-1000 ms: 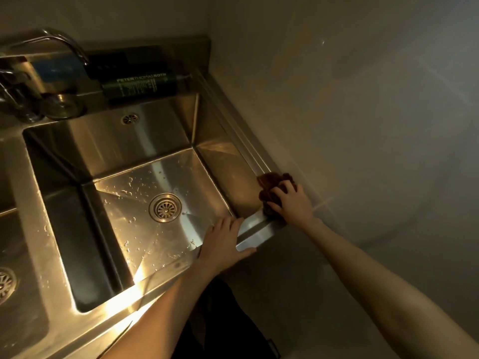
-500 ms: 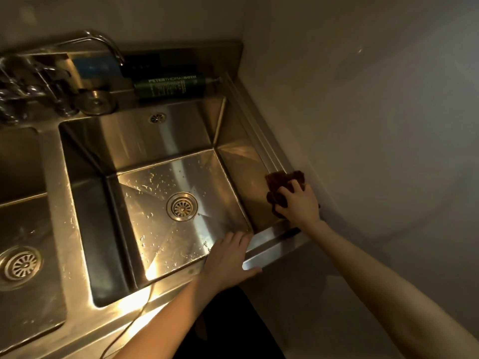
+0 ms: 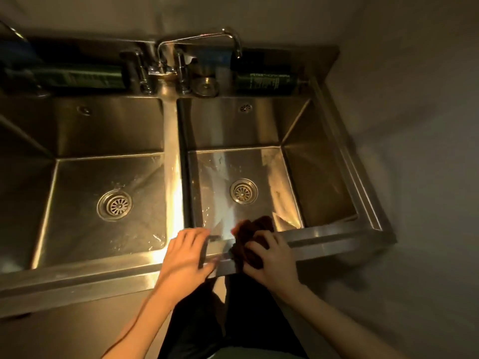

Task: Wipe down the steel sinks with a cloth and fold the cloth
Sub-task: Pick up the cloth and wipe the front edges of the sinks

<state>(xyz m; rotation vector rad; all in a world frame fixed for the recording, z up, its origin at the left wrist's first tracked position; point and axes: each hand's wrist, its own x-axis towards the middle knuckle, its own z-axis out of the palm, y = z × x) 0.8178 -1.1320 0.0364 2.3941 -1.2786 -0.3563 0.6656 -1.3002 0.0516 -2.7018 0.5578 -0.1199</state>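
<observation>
Two steel sink basins sit side by side: the left sink (image 3: 77, 141) and the right sink (image 3: 324, 177), each with a round drain. My right hand (image 3: 272, 260) presses a dark red cloth (image 3: 252, 234) onto the front rim of the right sink, fingers closed over it. My left hand (image 3: 188, 255) rests flat on the front rim (image 3: 331, 235) just left of the cloth, fingers spread, holding nothing. Water drops lie on both basin floors.
A swivel faucet (image 3: 197, 40) with two taps rises behind the divider (image 3: 172, 164). Dark green tubes (image 3: 264, 82) lie on the back ledge, one on each side. A wall closes the right side. My dark trousers show below the rim.
My right hand has slid the cloth from the sink's right front corner leftward along the front rim. The view has swung left, showing both basins. My left hand stays on the rim.
</observation>
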